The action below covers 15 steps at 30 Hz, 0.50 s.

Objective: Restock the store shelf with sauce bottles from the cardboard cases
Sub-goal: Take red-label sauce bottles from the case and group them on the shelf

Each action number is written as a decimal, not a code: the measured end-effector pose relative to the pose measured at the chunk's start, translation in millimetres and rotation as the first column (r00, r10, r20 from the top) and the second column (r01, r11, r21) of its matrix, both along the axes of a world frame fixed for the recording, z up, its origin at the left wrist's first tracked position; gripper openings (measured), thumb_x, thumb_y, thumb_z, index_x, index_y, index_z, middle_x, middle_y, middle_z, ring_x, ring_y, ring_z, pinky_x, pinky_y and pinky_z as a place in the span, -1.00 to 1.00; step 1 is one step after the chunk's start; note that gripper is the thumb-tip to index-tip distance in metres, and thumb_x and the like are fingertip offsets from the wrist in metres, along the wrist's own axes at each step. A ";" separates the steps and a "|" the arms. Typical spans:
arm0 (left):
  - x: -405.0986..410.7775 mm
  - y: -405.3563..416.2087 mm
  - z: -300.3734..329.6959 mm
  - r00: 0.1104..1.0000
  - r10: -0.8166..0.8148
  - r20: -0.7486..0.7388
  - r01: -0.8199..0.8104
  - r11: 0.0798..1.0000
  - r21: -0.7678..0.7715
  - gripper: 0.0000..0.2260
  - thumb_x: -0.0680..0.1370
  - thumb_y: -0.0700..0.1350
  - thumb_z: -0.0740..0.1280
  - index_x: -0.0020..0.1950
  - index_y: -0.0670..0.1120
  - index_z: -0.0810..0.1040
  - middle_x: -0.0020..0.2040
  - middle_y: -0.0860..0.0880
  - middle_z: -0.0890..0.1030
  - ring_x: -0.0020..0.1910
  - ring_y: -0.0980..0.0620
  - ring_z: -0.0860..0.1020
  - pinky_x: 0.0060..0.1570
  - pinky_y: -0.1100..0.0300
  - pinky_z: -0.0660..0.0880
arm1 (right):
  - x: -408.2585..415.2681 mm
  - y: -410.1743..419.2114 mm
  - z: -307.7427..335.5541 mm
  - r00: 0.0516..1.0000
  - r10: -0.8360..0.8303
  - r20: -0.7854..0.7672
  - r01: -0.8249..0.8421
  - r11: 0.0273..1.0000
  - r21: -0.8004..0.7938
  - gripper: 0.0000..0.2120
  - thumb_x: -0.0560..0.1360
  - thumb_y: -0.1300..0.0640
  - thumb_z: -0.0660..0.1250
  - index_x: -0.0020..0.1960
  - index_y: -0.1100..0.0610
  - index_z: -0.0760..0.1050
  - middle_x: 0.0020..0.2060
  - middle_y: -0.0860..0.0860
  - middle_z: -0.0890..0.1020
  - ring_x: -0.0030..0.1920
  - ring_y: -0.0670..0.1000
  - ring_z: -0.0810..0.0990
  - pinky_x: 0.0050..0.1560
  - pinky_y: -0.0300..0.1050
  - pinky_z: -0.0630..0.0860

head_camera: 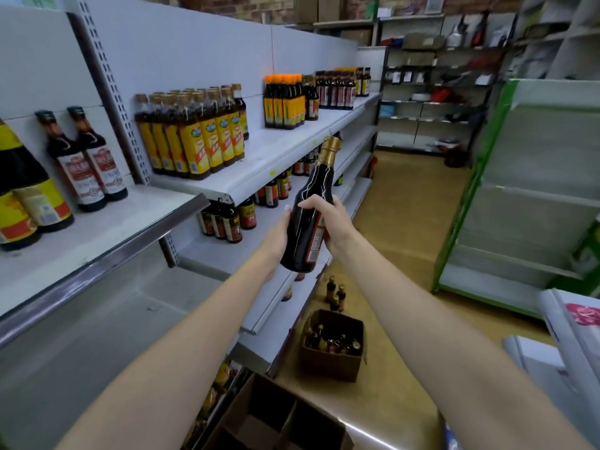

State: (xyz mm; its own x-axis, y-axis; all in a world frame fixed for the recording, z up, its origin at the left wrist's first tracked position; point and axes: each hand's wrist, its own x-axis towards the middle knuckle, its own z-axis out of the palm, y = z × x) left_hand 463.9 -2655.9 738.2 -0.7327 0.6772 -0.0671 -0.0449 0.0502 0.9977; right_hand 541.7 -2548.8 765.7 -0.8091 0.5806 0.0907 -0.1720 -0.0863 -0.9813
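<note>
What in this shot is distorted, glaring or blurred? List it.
Head view: wide-angle bending curves the shelf edge and stretches both forearms toward the corners; thin glare streaks run down the dark bottle gripped by the left hand and right hand; the far racks look soft and smeared; the bottle labels are too blurred to read.

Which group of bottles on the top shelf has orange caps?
The cluster of dark bottles past the middle of the top shelf. Their caps are bright orange; the yellow-labelled group nearer the camera has tan caps.
</note>
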 end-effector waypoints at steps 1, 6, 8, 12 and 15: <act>-0.7 11.0 2.4 0.999 -0.022 0.048 0.021 0.999 0.033 -0.52 0.69 0.25 0.02 0.12 0.03 0.65 0.00 -0.01 0.73 0.05 0.01 0.68 0.12 0.10 0.57 | -3.4 9.4 2.7 1.000 -0.008 -0.025 0.007 1.000 -0.021 -0.86 0.42 0.19 0.46 -0.07 0.12 0.52 -0.13 0.13 0.62 -0.07 0.16 0.65 0.07 0.14 0.61; -14.4 81.5 6.4 0.986 0.002 0.166 -0.029 0.986 0.162 -0.50 0.65 0.30 0.11 0.24 -0.02 0.64 0.13 -0.18 0.70 0.18 -0.24 0.63 0.31 -0.25 0.49 | -29.1 76.0 8.2 0.999 -0.035 -0.039 0.034 0.999 -0.012 -0.47 0.35 0.09 0.54 0.21 0.24 0.44 0.06 0.22 0.62 0.01 0.17 0.69 0.01 0.09 0.66; -19.2 117.8 10.4 0.975 0.067 0.213 -0.101 0.983 0.155 -0.47 0.61 0.33 0.16 0.23 -0.04 0.65 0.11 -0.18 0.70 0.12 -0.23 0.66 0.25 -0.24 0.53 | -38.6 111.5 12.9 0.999 -0.028 -0.020 0.028 1.000 -0.005 -0.52 0.42 0.11 0.54 0.23 0.17 0.39 0.10 0.18 0.60 0.02 0.12 0.67 -0.02 0.02 0.63; -28.5 191.4 27.9 0.959 0.023 0.282 -0.063 0.989 0.135 -0.39 0.60 0.35 0.14 0.30 -0.11 0.61 0.05 -0.19 0.70 -0.03 -0.20 0.66 0.01 -0.13 0.61 | -53.4 196.6 18.8 1.000 -0.003 0.024 0.001 0.998 0.064 -0.39 0.41 -0.06 0.58 0.30 0.10 0.37 0.14 0.10 0.60 0.09 0.07 0.66 -0.01 -0.05 0.59; -31.6 238.0 43.4 0.964 0.008 0.264 -0.048 0.988 0.145 -0.43 0.65 0.30 0.11 0.21 -0.14 0.63 -0.02 -0.20 0.71 -0.09 -0.22 0.66 -0.05 -0.12 0.62 | -66.5 255.4 28.6 0.997 0.056 0.047 -0.061 0.992 0.108 -0.37 0.38 -0.16 0.58 0.30 0.08 0.44 0.16 0.08 0.64 0.11 0.06 0.67 0.07 -0.02 0.60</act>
State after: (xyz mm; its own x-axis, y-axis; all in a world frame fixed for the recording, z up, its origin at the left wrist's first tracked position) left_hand 432.3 -2417.9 781.6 -0.7216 0.6737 -0.1595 -0.3052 -0.1028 0.9467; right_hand 475.1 -2293.4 794.4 -0.8461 0.5205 0.1147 -0.1266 0.0128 -0.9919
